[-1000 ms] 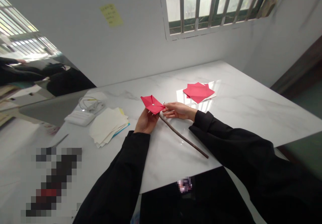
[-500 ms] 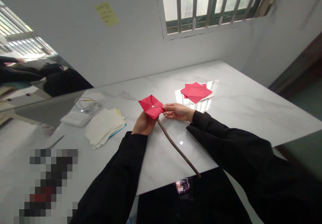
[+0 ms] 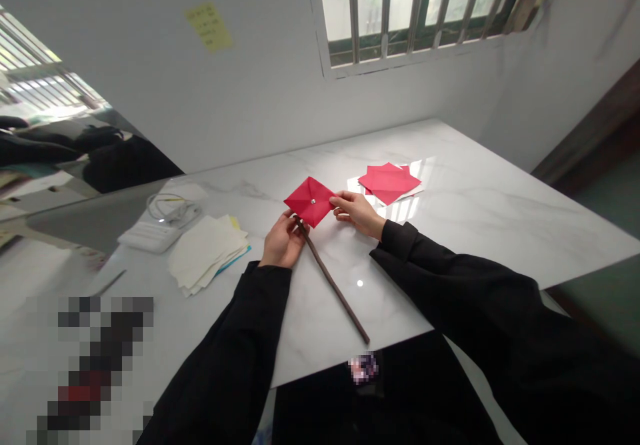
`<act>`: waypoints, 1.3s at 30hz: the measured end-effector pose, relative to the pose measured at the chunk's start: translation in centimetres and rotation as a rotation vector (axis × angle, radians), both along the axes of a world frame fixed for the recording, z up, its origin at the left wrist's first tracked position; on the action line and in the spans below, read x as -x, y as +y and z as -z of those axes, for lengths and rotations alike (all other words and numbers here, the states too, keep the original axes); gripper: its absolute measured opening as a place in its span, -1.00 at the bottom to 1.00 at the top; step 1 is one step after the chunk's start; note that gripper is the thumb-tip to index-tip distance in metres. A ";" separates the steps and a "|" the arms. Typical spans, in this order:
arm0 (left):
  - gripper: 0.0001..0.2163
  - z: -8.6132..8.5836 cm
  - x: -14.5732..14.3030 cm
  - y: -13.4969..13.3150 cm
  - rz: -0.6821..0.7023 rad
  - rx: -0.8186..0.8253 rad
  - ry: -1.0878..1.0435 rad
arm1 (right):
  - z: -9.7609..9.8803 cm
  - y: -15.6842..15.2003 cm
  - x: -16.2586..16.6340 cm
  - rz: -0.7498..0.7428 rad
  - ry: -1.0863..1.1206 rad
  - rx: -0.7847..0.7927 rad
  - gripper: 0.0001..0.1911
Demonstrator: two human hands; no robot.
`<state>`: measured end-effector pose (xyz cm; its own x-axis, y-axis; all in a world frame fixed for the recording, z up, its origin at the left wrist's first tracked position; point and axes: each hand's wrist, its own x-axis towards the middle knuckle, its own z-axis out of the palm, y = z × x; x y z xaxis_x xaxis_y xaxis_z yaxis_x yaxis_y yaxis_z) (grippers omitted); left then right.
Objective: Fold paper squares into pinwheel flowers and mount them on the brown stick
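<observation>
A red folded paper piece [image 3: 306, 193] with a small silver pin head at its centre is held above the white table. My right hand [image 3: 361, 214] pinches its right corner between thumb and fingers. Just below the paper's left side, my left hand [image 3: 283, 241] is closed on the upper end of a brown wooden stick [image 3: 333, 286]. The stick slants down and right, its lower end near the table's front edge. Whether the pin joins paper and stick is hidden behind the paper.
Red paper squares [image 3: 390, 182] lie fanned over white sheets at the back right. Cream sheets [image 3: 203, 251] are stacked left of my left hand, beside a white device with a coiled cable [image 3: 173, 211]. A yellow note [image 3: 210, 27] is on the wall.
The red paper has moved slightly up and right with my right hand. The stick's lower end has swung left, and its upper end now shows at my left fingers.
</observation>
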<state>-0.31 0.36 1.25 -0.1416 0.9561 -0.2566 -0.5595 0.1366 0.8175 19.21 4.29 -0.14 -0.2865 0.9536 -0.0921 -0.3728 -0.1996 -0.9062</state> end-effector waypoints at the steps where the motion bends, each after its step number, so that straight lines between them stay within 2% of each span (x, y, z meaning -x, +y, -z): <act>1: -0.83 -0.1 0.0 0.0 0.006 0.006 -0.029 | 0.1 0.0 0.0 0.009 -0.012 -0.022 -0.71; 4: -0.89 -0.4 -0.1 -0.2 0.042 0.000 -0.123 | 0.3 0.0 0.0 0.017 -0.027 -0.059 -0.65; 8: -0.82 -0.8 -0.2 -0.6 0.089 -0.015 -0.162 | 0.6 0.1 0.1 0.009 -0.026 -0.079 -0.59; 16: -0.47 -1.3 -0.3 -1.2 0.154 -0.133 -0.124 | 0.7 0.0 0.3 0.062 -0.014 -0.078 -0.50; 22: -0.54 -0.6 -1.3 -1.6 0.130 -0.152 0.156 | 0.9 -0.3 0.3 0.040 -0.046 -0.132 -0.52; 27: -0.57 -0.2 -1.6 -1.7 0.099 -0.141 0.296 | 1.6 -0.1 0.4 0.019 -0.140 -0.206 -0.56; 29: -0.58 -0.2 -1.5 -1.7 0.090 -0.119 0.341 | 1.7 -0.1 0.3 0.062 -0.245 -0.293 -0.53; 32: -0.61 -0.2 -1.5 -1.7 0.065 -0.104 0.414 | 1.3 -0.4 0.1 0.261 -0.472 -0.568 -0.44; 34: -0.63 0.0 -1.6 -1.7 0.062 -0.100 0.456 | 0.8 -0.7 -0.2 0.366 -0.609 -0.785 -0.53; 36: -0.64 0.1 -1.7 -1.7 0.073 -0.098 0.477 | 0.4 -1.0 -0.3 0.400 -0.706 -0.939 -0.70; 39: -0.64 0.2 -1.8 -1.7 0.101 -0.107 0.483 | 0.2 -1.3 -0.3 0.383 -0.789 -1.025 -0.83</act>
<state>1.53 -1.32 1.01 -0.1256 0.9885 -0.0846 -0.1026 0.0719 0.9921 19.54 2.95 -0.30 -0.1905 0.6993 0.6890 0.4334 0.6896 -0.5802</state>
